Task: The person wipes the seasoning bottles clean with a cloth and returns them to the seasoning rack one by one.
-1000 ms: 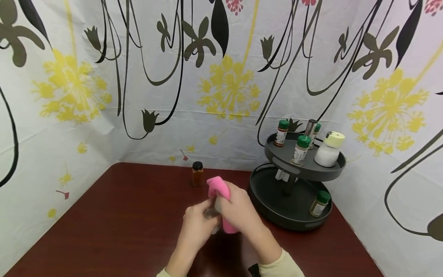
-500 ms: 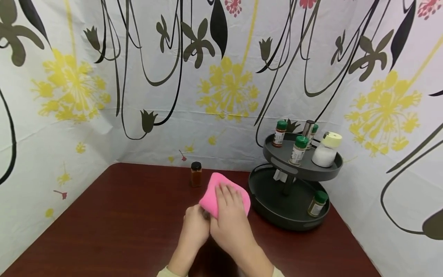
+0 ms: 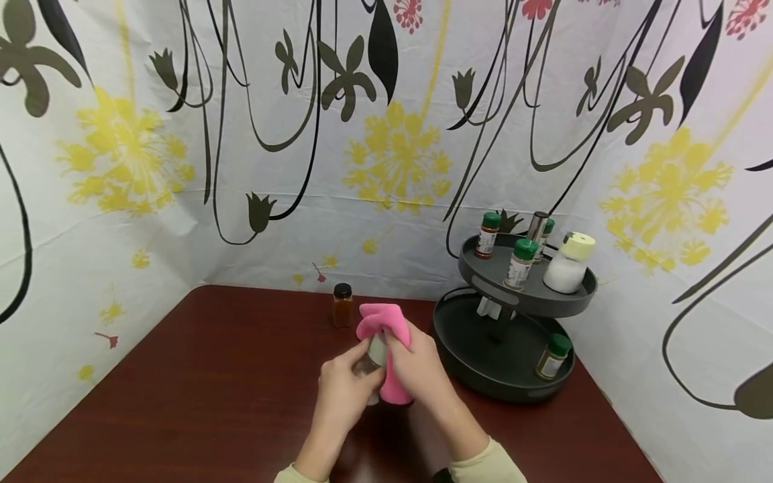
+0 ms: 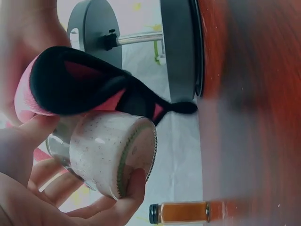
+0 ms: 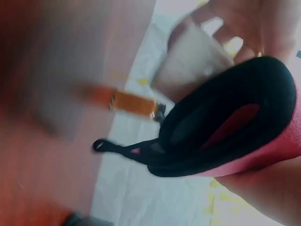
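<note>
My left hand point(image 3: 343, 384) grips a clear glass jar point(image 4: 101, 150) tilted over the table. Pale, dark-specked contents show through its wall in the left wrist view. Against the jar's upper end, my right hand point(image 3: 419, 369) holds a folded pink cloth point(image 3: 382, 314) with black edging and a small black hanging loop point(image 4: 183, 107). The cloth bends over the top of the jar and hangs down its right side in the head view. In the right wrist view the jar point(image 5: 193, 66) is blurred and the cloth covers part of it.
A small amber-filled bottle point(image 3: 342, 310) with a black cap stands at the table's back edge. To the right, a two-tier black rack point(image 3: 483, 369) carries several green-capped spice jars and a white container point(image 3: 566, 268) with a pale yellow lid. Patterned curtains surround the dark red table point(image 3: 241, 376).
Half a second ago my right hand lay spread over the flat cloth, covering the jar. Now the cloth is folded back and the jar shows, much as one second ago. The left hand keeps its grip.
</note>
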Tool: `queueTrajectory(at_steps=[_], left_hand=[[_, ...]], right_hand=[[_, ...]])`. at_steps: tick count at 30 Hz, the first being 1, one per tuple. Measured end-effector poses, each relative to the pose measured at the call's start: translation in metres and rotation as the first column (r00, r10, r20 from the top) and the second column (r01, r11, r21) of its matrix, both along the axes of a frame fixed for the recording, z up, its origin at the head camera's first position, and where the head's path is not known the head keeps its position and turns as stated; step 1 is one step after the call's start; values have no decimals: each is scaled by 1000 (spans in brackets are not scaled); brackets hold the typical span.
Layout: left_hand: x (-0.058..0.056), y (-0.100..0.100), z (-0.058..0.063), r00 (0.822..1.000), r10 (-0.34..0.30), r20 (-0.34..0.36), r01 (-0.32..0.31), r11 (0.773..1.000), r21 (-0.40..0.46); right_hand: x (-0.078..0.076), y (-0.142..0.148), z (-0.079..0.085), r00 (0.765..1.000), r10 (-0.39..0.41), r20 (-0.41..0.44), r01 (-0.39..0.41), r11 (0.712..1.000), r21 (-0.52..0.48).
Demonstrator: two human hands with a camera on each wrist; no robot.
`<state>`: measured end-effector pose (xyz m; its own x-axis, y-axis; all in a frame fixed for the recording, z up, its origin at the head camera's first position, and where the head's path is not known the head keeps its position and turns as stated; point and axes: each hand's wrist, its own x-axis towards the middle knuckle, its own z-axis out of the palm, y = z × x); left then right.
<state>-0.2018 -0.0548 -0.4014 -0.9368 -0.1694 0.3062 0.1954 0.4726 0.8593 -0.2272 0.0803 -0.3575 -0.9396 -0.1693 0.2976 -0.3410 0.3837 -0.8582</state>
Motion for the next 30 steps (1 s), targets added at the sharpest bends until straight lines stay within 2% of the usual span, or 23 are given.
queueTrajectory(at_steps=[1, 3, 5, 8, 10, 11, 12, 15, 18, 20, 21, 23, 25, 27, 28, 30], left_hand=[[0, -1, 1, 1000, 0, -4, 0, 1000, 5], [0, -3, 2, 1000, 9, -28, -8, 1000, 5], [0, -5, 3, 998, 22, -63, -23, 1000, -21], [0, -6, 4, 995, 29, -97, -37, 996, -85], [0, -4, 4, 994, 21, -106, -33, 993, -114], [0, -3, 3, 994, 18, -106, -32, 992, -123], [0, -2, 3, 995, 17, -101, -29, 992, -125], [0, -1, 3, 996, 13, -84, -20, 996, -92], [1, -2, 4, 999, 12, -53, -15, 999, -39], [2, -3, 5, 999, 17, -43, -18, 999, -32], [2, -3, 5, 999, 24, -41, -25, 999, -31], [2, -4, 5, 998, 42, -46, -44, 998, -45], [3, -5, 6, 996, 57, -64, -62, 995, -72], [3, -5, 6, 995, 59, -87, -68, 992, -106], [4, -6, 7, 994, 50, -94, -61, 991, -118], [6, -6, 7, 995, 29, -95, -42, 991, -130]], right_hand=[[3, -1, -2, 1000, -17, -14, 17, 1000, -16], [11, -3, -6, 996, -42, -74, 44, 999, 23], [19, -6, -7, 986, -55, -160, 80, 984, 156], [23, -8, -2, 952, -4, -305, 124, 919, 374], [19, -7, 5, 940, 52, -338, 112, 888, 446], [14, -6, 8, 943, 68, -326, 92, 887, 452], [10, -5, 12, 954, 80, -288, 56, 899, 435], [-4, 2, 17, 990, 62, -126, -21, 953, 301], [-8, 7, 16, 999, 12, 32, -17, 991, 134], [-5, 6, 11, 999, -23, 39, 18, 994, 106], [-2, 5, 8, 999, -34, 13, 33, 992, 118], [8, 0, 2, 996, -32, -86, 50, 975, 216], [16, -6, 0, 979, -23, -203, 91, 938, 335], [22, -10, 2, 950, 11, -312, 133, 890, 435], [23, -11, 4, 938, 33, -344, 141, 873, 467], [20, -13, 9, 932, 45, -360, 143, 866, 480]])
